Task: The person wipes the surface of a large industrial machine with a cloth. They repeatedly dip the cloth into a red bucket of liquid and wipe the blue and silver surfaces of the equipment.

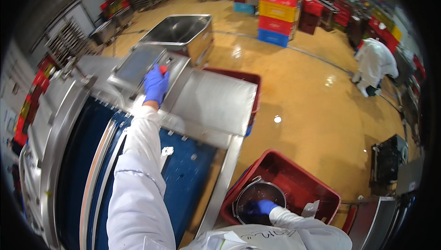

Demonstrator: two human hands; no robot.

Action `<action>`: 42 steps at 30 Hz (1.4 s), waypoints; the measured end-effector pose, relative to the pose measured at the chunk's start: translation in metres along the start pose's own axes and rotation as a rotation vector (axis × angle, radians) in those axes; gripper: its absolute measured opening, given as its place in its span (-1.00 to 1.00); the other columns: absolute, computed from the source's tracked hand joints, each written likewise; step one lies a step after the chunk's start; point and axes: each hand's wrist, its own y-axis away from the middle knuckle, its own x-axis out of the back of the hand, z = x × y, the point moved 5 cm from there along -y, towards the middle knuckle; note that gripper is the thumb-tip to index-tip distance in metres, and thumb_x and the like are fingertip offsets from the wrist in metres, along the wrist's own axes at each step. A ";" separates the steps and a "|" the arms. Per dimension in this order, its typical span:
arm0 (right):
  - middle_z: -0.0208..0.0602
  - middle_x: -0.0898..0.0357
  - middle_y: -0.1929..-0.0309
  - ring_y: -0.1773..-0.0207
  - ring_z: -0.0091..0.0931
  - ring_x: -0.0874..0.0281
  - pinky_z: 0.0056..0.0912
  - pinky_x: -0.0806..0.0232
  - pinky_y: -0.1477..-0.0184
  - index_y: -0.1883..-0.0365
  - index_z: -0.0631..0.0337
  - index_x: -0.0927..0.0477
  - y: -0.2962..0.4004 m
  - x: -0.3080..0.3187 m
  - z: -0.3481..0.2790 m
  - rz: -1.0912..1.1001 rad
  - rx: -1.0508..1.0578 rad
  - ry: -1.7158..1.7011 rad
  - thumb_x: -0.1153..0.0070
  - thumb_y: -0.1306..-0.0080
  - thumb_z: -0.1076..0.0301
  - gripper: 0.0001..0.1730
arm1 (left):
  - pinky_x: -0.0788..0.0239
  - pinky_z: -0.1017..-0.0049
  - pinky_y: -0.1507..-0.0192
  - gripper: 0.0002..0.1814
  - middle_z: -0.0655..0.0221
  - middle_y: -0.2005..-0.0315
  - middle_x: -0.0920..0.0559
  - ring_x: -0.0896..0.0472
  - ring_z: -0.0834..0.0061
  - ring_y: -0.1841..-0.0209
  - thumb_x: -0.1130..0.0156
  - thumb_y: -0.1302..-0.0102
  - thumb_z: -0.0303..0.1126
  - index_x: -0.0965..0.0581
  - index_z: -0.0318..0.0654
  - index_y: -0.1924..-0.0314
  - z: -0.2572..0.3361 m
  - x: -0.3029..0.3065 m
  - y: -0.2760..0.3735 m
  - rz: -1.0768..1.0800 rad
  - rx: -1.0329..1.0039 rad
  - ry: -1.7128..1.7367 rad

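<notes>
My left hand (156, 83), in a blue glove, reaches out over a steel control housing (139, 64) beside a blue conveyor belt (193, 160). A small red knob or button (163, 69) shows at its fingers; whether they press it I cannot tell. My right hand (263, 207), also gloved in blue, is down inside a round metal-rimmed bucket (285, 195); its fingertips are hard to see against the dark inside. The bucket stands in a red plastic crate (308, 177) at my front right. A pale scrap (167, 151) lies on the belt.
A flat steel plate (213, 100) juts out beside the housing, over another red crate (256, 77). Beyond stand an open steel tub (177, 29) and stacked coloured crates (275, 19). A person in white (375, 60) bends over at the right, on the wet yellow floor (303, 112).
</notes>
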 end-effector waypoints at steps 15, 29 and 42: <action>0.04 -0.60 0.04 -0.01 -0.09 -0.58 -0.05 -0.40 -0.04 -0.03 0.11 -0.58 0.052 0.015 -0.018 -0.041 -0.168 0.171 0.11 -0.27 0.18 -0.57 | -0.28 0.29 0.13 -0.52 0.27 0.24 -0.53 -0.51 0.32 0.17 -0.16 -0.26 0.07 -0.45 -0.18 0.06 0.010 -0.012 -0.007 0.336 -0.038 -0.477; -0.04 -0.64 0.10 0.07 -0.13 -0.62 -0.13 -0.44 -0.03 0.15 0.17 -0.67 0.052 0.025 -0.035 -0.158 -0.210 0.383 -0.06 -0.19 0.13 -0.62 | -0.44 0.24 0.28 -0.62 0.12 0.24 -0.55 -0.60 0.19 0.31 -0.20 -0.28 -0.13 -0.42 -0.13 0.00 0.007 0.004 0.005 0.101 -0.117 -0.191; 0.04 -0.63 0.12 0.04 -0.08 -0.60 -0.08 -0.43 -0.04 -0.03 0.11 -0.60 0.001 -0.018 0.041 0.047 -0.361 0.060 -0.18 -0.16 0.14 -0.53 | -0.17 0.08 -0.20 -0.37 0.39 -0.13 -0.48 -0.42 0.31 -0.19 -0.24 -0.24 -0.05 -0.34 0.10 -0.31 0.007 -0.014 0.020 0.316 -0.181 -0.467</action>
